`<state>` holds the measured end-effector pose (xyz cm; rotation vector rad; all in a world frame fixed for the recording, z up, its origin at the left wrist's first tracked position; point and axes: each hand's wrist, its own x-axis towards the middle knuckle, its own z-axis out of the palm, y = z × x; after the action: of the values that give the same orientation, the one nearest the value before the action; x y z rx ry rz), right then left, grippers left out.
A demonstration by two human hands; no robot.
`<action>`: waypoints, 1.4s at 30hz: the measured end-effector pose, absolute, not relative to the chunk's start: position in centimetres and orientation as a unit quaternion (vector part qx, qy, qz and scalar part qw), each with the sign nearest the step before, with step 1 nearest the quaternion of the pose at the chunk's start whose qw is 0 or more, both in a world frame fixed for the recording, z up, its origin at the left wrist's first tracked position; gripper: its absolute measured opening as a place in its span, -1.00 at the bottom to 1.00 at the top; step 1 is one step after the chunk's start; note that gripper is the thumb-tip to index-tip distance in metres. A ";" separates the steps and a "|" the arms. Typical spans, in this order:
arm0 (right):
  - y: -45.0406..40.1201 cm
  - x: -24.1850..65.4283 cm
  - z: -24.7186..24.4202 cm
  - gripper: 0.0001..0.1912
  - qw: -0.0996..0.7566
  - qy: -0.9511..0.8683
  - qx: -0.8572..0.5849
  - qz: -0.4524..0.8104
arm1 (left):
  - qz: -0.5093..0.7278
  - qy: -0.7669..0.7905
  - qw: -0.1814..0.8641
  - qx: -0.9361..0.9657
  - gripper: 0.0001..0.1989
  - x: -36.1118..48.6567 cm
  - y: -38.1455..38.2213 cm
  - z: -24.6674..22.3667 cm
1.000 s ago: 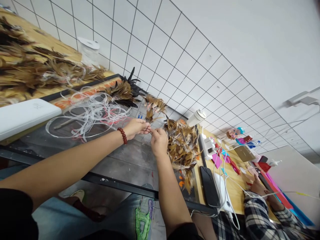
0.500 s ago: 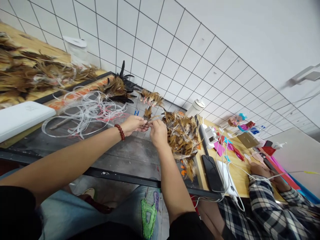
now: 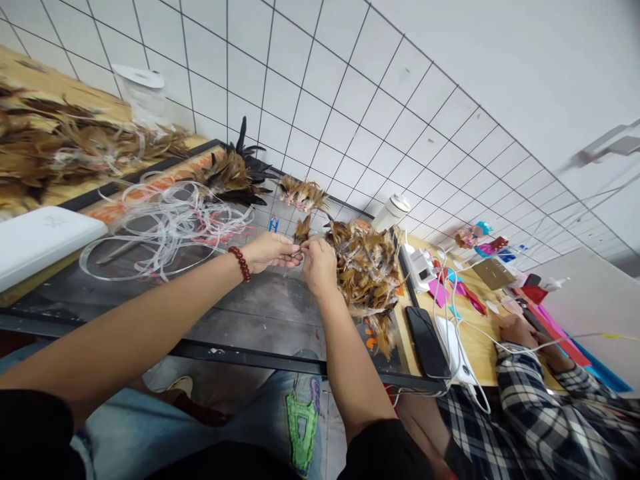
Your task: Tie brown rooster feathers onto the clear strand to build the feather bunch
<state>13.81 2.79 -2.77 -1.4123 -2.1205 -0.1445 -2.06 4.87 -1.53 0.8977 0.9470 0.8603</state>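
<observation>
My left hand (image 3: 274, 252), with a red bead bracelet on the wrist, is closed in a pinch above the grey tabletop (image 3: 260, 313). Its fingertips meet those of my right hand (image 3: 320, 265), also pinched. From between them a small tuft of brown feathers (image 3: 302, 230) sticks up, its base hidden by the fingers. Just right of my right hand lies a heap of brown feather bunches (image 3: 367, 270). Behind the hands is a short row of feathers (image 3: 303, 193). A small blue tool (image 3: 273, 225) lies close behind my left hand.
Tangled clear ribbon (image 3: 165, 230) and a white box (image 3: 47, 243) lie at left. Black-tipped feathers (image 3: 235, 175) stand behind. A white bottle (image 3: 391, 212), a phone (image 3: 427, 342) and a power strip (image 3: 455, 353) are at right, beside a co-worker's plaid sleeve (image 3: 525, 393).
Both hands and the feather tuft have shifted slightly to the right. My right fingers have closed in nearer the tuft's base. The view has turned a little.
</observation>
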 end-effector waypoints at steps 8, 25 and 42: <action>3.7 14.2 -2.6 -0.72 0.555 -0.605 -0.526 0.220 | 0.430 0.371 0.731 0.378 -0.85 -2.1 4.9 -0.5; 3.4 13.8 -1.8 -0.57 0.527 -0.442 -0.432 0.583 | 0.288 0.306 0.799 0.430 -0.73 -2.3 3.8 0.2; 3.4 13.0 -2.1 -0.61 0.603 -0.491 -0.463 0.425 | 0.455 0.345 0.757 0.317 -0.93 -0.6 3.4 -0.1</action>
<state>13.00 3.38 -2.13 -1.0728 -1.1363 0.9828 -0.56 3.40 -0.13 0.6902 0.7521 0.9910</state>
